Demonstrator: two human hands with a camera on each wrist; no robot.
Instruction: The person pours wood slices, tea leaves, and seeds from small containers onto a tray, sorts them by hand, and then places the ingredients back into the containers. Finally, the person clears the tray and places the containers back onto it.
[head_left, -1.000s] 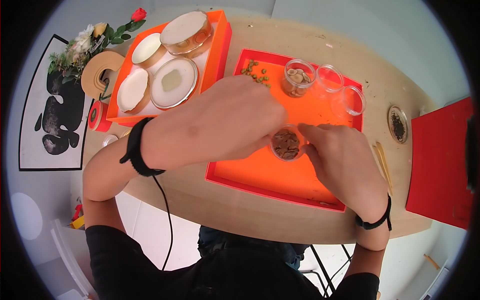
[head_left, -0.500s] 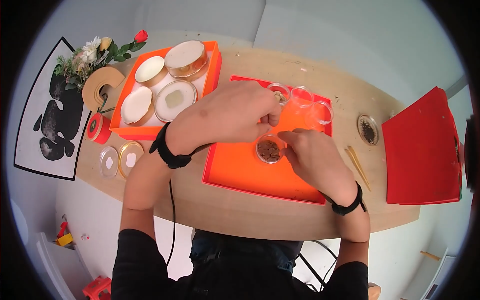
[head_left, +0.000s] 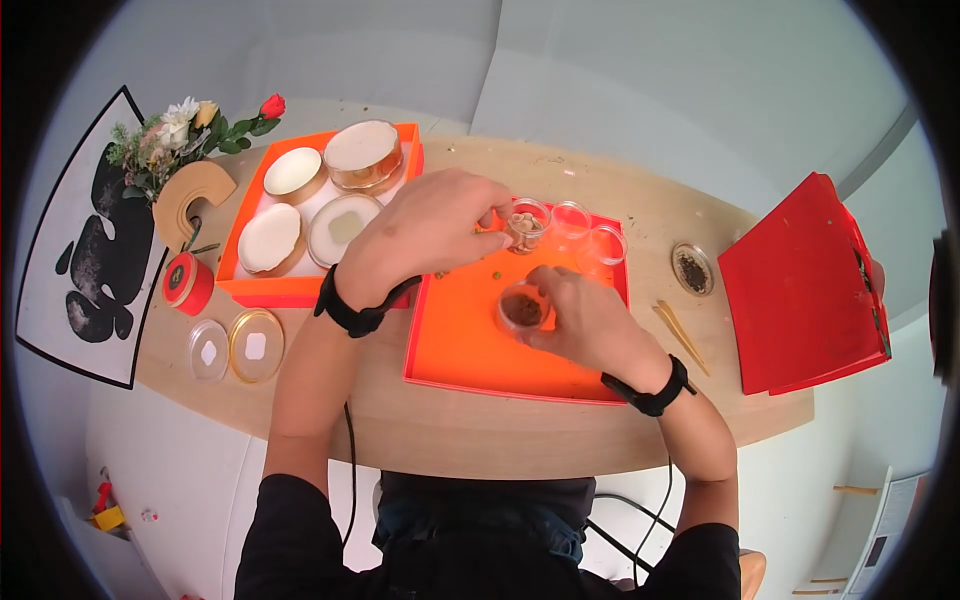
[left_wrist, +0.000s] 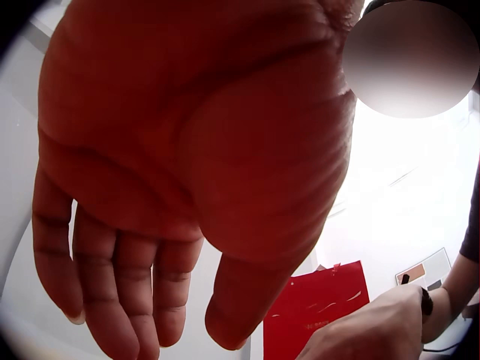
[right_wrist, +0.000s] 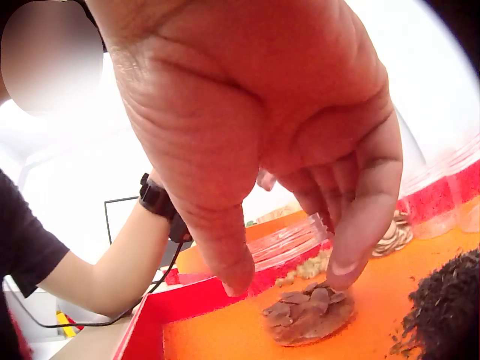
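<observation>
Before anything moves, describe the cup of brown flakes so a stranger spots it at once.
On the table, find the red-edged orange tray. Within its edges, by the right hand, is a small clear cup. Among the tray's cups, it alone shows dark brown flakes; the neighbouring cup beyond it holds pale slices.
</observation>
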